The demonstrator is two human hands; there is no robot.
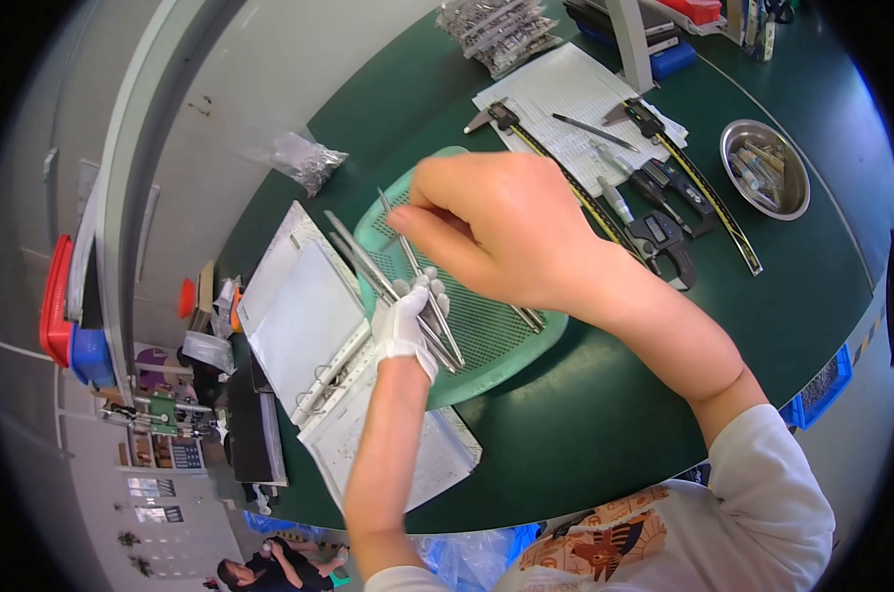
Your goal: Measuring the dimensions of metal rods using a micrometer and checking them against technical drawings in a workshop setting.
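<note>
My left hand [406,324], in a white glove, is closed around several thin shiny metal rods [366,259], which slant up and to the left out of its grip. Bare and pinched, my right hand [501,222] has its thumb and fingertip at the upper part of one slim metal rod [408,253]. That rod's lower stretch passes by the gloved fingers. Both hands are over a green perforated plastic basket [521,367]. More metal rods [528,318] lie in the basket, partly hidden by my right wrist.
An open ring binder [304,296] lies left of the basket. To the right are digital calipers [699,183], a micrometer [656,237], a pen [595,131] and printed sheets [546,84]. A metal bowl [797,197] holds small pieces. Bagged parts [309,163] stand behind. Another person [279,567] sits far left.
</note>
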